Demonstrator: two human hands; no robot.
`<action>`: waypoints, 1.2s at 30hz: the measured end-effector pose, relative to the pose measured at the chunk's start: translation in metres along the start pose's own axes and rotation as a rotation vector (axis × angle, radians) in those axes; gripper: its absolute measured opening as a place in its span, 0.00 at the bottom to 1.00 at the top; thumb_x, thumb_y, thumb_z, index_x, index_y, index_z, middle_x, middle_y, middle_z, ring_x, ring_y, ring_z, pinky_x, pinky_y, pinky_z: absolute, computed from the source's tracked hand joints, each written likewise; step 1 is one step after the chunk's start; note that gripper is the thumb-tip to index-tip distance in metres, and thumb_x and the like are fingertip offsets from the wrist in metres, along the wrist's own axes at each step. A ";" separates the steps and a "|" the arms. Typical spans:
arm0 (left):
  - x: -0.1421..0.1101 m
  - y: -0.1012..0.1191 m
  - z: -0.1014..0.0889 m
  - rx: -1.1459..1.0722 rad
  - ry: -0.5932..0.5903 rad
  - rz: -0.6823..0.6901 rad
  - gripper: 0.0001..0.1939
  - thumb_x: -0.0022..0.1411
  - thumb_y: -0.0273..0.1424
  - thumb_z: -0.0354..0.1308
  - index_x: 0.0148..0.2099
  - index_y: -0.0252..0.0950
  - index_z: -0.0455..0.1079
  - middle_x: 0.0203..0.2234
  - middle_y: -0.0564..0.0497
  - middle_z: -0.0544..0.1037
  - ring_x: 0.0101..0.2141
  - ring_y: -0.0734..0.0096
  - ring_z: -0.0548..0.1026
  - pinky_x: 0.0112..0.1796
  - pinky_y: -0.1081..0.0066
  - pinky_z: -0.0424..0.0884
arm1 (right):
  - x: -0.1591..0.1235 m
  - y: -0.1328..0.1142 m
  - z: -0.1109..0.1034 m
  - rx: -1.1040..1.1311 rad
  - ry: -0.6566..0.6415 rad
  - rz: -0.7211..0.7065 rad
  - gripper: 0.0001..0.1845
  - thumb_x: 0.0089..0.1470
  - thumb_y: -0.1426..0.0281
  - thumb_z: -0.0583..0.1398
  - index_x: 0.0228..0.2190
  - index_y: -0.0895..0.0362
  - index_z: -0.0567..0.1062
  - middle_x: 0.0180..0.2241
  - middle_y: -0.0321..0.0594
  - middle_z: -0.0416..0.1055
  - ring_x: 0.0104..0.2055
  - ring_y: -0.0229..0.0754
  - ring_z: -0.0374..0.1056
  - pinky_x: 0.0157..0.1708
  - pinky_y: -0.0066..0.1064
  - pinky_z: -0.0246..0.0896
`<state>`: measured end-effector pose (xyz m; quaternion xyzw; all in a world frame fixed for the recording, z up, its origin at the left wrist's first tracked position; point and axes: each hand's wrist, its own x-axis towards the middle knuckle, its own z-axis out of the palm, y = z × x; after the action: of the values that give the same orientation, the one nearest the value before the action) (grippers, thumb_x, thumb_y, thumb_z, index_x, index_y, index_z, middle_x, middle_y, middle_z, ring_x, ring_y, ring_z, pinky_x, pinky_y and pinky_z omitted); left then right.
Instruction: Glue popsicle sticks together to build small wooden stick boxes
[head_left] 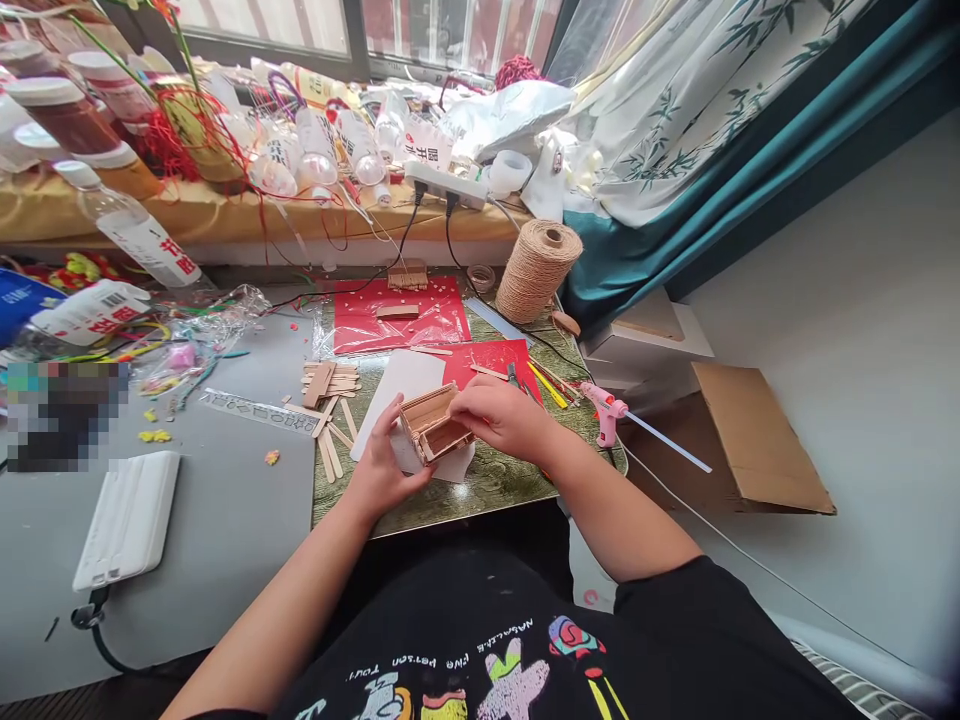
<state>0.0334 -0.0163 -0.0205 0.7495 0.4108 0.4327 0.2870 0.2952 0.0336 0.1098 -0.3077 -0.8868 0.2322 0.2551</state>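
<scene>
Over the white paper (382, 400) I hold a small open-topped wooden box (426, 452) that looks built from craft sticks. My left hand (384, 462) grips its left side, fingers behind and thumb along the near bottom edge. At the box's right end is my right hand (501, 415), with fingers pinched together at the upper rim; whether a small piece sits between the fingertips is hidden. Loose craft sticks (330, 452) lie left of the box, with more stacked behind them. A pink glue gun (606, 412) with a long glue stick rests at the table's right edge.
A large twine spool (538, 270) stands at the back right beside a black cable. Red sheets (401, 330) carry scraps and small wooden pieces. A stencil ruler (259, 412) and white power bank (127, 520) lie left. Bottles and jars (142, 225) crowd the back left; a cardboard box (757, 440) stands right.
</scene>
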 end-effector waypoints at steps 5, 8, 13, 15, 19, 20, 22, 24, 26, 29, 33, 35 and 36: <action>-0.001 0.000 0.000 -0.014 -0.025 -0.038 0.60 0.56 0.32 0.75 0.78 0.47 0.38 0.76 0.35 0.48 0.71 0.42 0.61 0.66 0.39 0.66 | -0.003 0.004 0.012 -0.037 0.016 -0.031 0.10 0.72 0.71 0.55 0.40 0.56 0.76 0.37 0.43 0.77 0.40 0.45 0.66 0.44 0.37 0.66; -0.001 0.001 0.000 -0.013 -0.030 -0.043 0.59 0.58 0.33 0.74 0.78 0.48 0.37 0.77 0.35 0.47 0.71 0.42 0.61 0.66 0.40 0.66 | -0.007 0.006 0.019 -0.039 0.035 -0.028 0.09 0.72 0.71 0.55 0.40 0.55 0.75 0.37 0.43 0.78 0.40 0.45 0.65 0.44 0.37 0.66; 0.000 0.002 -0.001 -0.009 -0.041 -0.030 0.59 0.58 0.33 0.74 0.77 0.47 0.38 0.77 0.35 0.47 0.72 0.41 0.60 0.66 0.40 0.66 | -0.008 0.011 0.021 -0.036 0.035 -0.038 0.09 0.72 0.69 0.56 0.40 0.56 0.77 0.36 0.43 0.77 0.41 0.46 0.65 0.43 0.36 0.67; 0.001 0.002 -0.001 -0.022 -0.045 -0.040 0.58 0.58 0.32 0.73 0.77 0.46 0.38 0.77 0.35 0.47 0.71 0.42 0.61 0.66 0.40 0.65 | -0.007 0.013 0.021 -0.018 0.028 -0.042 0.09 0.72 0.70 0.56 0.40 0.56 0.77 0.36 0.43 0.78 0.41 0.45 0.66 0.44 0.36 0.67; 0.001 0.003 -0.001 -0.029 -0.038 -0.051 0.58 0.57 0.31 0.74 0.77 0.46 0.39 0.76 0.35 0.48 0.72 0.41 0.60 0.67 0.39 0.64 | -0.003 0.019 0.021 0.009 0.032 -0.041 0.09 0.72 0.70 0.56 0.41 0.55 0.77 0.38 0.43 0.79 0.42 0.45 0.67 0.47 0.37 0.67; 0.001 0.004 -0.001 -0.027 -0.033 -0.050 0.58 0.57 0.31 0.74 0.77 0.46 0.40 0.76 0.35 0.48 0.72 0.41 0.59 0.67 0.39 0.64 | -0.003 0.020 0.021 0.010 0.033 -0.046 0.10 0.72 0.69 0.56 0.40 0.55 0.77 0.39 0.43 0.79 0.43 0.45 0.68 0.47 0.38 0.67; 0.002 0.004 0.000 -0.022 -0.028 -0.047 0.58 0.56 0.31 0.74 0.77 0.46 0.40 0.76 0.36 0.49 0.72 0.41 0.58 0.67 0.39 0.63 | -0.002 0.021 0.021 0.011 0.028 -0.055 0.10 0.72 0.69 0.56 0.40 0.56 0.77 0.39 0.44 0.78 0.43 0.45 0.69 0.48 0.38 0.66; 0.002 0.004 0.000 -0.020 -0.027 -0.043 0.59 0.56 0.31 0.75 0.77 0.46 0.40 0.76 0.36 0.49 0.72 0.41 0.58 0.67 0.39 0.63 | -0.002 0.022 0.021 0.013 0.011 -0.055 0.11 0.73 0.69 0.55 0.40 0.55 0.77 0.39 0.44 0.78 0.43 0.45 0.69 0.48 0.38 0.66; 0.002 0.004 0.000 -0.012 -0.029 -0.039 0.60 0.55 0.31 0.75 0.77 0.46 0.40 0.76 0.36 0.49 0.72 0.41 0.58 0.67 0.38 0.63 | -0.002 0.023 0.020 0.015 0.001 -0.051 0.11 0.72 0.69 0.56 0.40 0.55 0.78 0.38 0.43 0.77 0.43 0.45 0.69 0.48 0.38 0.66; 0.002 0.003 0.000 0.010 -0.028 -0.031 0.60 0.55 0.31 0.75 0.77 0.46 0.39 0.76 0.35 0.49 0.73 0.42 0.57 0.68 0.38 0.63 | -0.002 0.024 0.020 0.015 -0.005 -0.052 0.10 0.72 0.69 0.57 0.40 0.55 0.78 0.38 0.42 0.77 0.42 0.45 0.68 0.48 0.38 0.66; 0.002 0.001 -0.001 0.023 -0.033 -0.016 0.60 0.55 0.31 0.76 0.77 0.46 0.39 0.75 0.35 0.51 0.73 0.41 0.56 0.68 0.37 0.62 | -0.002 0.025 0.018 0.037 -0.022 -0.046 0.09 0.71 0.70 0.57 0.40 0.56 0.78 0.39 0.43 0.77 0.42 0.44 0.68 0.47 0.38 0.65; 0.001 0.000 -0.001 0.025 -0.030 -0.011 0.60 0.55 0.31 0.76 0.77 0.45 0.40 0.75 0.34 0.51 0.73 0.41 0.56 0.68 0.37 0.62 | -0.002 0.025 0.017 0.053 -0.033 -0.039 0.09 0.71 0.71 0.57 0.40 0.56 0.78 0.39 0.43 0.78 0.43 0.45 0.68 0.47 0.38 0.65; 0.001 0.000 -0.001 0.026 -0.031 -0.012 0.60 0.55 0.31 0.76 0.77 0.45 0.40 0.75 0.34 0.51 0.73 0.41 0.56 0.67 0.37 0.62 | -0.001 0.025 0.017 0.057 -0.038 -0.034 0.08 0.71 0.71 0.57 0.40 0.57 0.78 0.39 0.44 0.78 0.44 0.45 0.68 0.47 0.38 0.65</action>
<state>0.0328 -0.0149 -0.0200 0.7572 0.4162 0.4142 0.2861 0.2971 0.0463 0.0823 -0.2806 -0.8895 0.2589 0.2509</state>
